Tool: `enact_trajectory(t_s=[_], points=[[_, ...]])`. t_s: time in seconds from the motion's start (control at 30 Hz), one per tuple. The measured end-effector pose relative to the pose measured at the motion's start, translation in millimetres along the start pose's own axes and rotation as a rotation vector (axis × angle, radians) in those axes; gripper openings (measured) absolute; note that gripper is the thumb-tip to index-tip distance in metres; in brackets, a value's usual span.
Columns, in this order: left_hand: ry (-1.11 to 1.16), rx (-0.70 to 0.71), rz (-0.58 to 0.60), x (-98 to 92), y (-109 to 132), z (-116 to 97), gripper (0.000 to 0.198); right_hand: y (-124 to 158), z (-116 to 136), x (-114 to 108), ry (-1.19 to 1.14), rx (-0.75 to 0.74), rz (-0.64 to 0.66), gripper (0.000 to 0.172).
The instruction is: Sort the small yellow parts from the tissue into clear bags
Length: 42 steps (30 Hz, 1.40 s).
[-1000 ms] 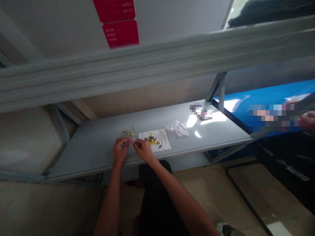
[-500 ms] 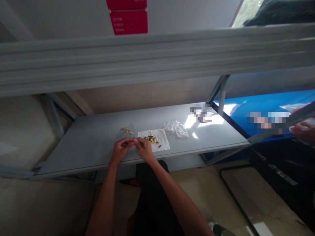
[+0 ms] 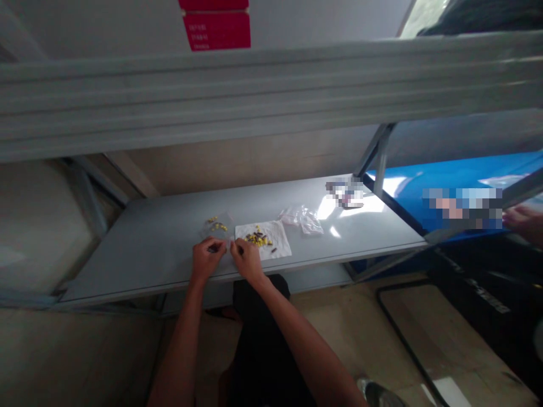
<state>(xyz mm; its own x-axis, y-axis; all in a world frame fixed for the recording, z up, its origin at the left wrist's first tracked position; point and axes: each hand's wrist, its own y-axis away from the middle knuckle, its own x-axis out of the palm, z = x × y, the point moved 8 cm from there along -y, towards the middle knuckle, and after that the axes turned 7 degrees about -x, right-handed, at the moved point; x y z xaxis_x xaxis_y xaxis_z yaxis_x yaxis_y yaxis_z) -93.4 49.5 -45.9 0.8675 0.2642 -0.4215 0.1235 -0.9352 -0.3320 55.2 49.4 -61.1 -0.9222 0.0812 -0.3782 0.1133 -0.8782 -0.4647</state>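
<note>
My left hand [image 3: 206, 259] and my right hand [image 3: 246, 259] rest close together at the front of a grey metal shelf [image 3: 161, 249]. Both have their fingers pinched on a small clear plastic bag [image 3: 225, 245] held between them. Just right of my right hand lies a white paper sheet [image 3: 278, 239] with a heap of small yellow and dark pieces [image 3: 257, 238] on it. Behind my left hand lies another clear bag with a few yellow pieces [image 3: 217, 224].
Several empty clear bags [image 3: 303, 219] lie further right on the shelf, beyond them a blurred-out item [image 3: 345, 193]. An upper shelf beam [image 3: 254, 90] hangs overhead. A blue surface [image 3: 441, 181] adjoins on the right, where another person's hand [image 3: 521, 220] shows.
My hands have stayed at the same spot, pinching the small bag; the fingers shifted slightly. The camera view has drifted a little.
</note>
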Motion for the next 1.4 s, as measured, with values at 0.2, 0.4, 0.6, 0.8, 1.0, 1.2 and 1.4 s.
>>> enact_trajectory(t_s=[0.2,0.4,0.6,0.8,1.0,1.2,1.4], points=[[0.1,-0.043,-0.085,-10.0,1.7,5.2,0.019,1.3,-2.7,-11.1,-0.099,0.054,-0.187,0.006],[0.248,-0.095,-0.139,-14.0,-4.3,12.5,0.03,-15.1,5.8,-11.8,-0.178,-0.008,-0.084,0.014],[0.413,-0.184,-0.023,-1.6,-8.4,25.6,0.048,-41.7,26.6,-23.3,-0.309,-0.134,0.017,0.018],[0.501,-0.162,-0.111,-10.2,-3.9,19.4,0.048,-45.8,19.7,-23.8,-0.24,-0.07,0.058,0.017],[0.518,-0.229,-0.169,-12.7,-4.6,26.6,0.049,-38.7,-6.8,-36.5,-0.175,0.02,-0.061,0.013],[0.433,-0.245,-0.05,3.5,-13.0,21.5,0.05,-39.6,-17.3,-54.2,-0.273,-0.018,0.038,0.039],[0.388,-0.168,0.035,33.9,-26.9,-9.5,0.05,-46.4,-42.4,-88.9,-0.151,-0.047,0.039,0.012]])
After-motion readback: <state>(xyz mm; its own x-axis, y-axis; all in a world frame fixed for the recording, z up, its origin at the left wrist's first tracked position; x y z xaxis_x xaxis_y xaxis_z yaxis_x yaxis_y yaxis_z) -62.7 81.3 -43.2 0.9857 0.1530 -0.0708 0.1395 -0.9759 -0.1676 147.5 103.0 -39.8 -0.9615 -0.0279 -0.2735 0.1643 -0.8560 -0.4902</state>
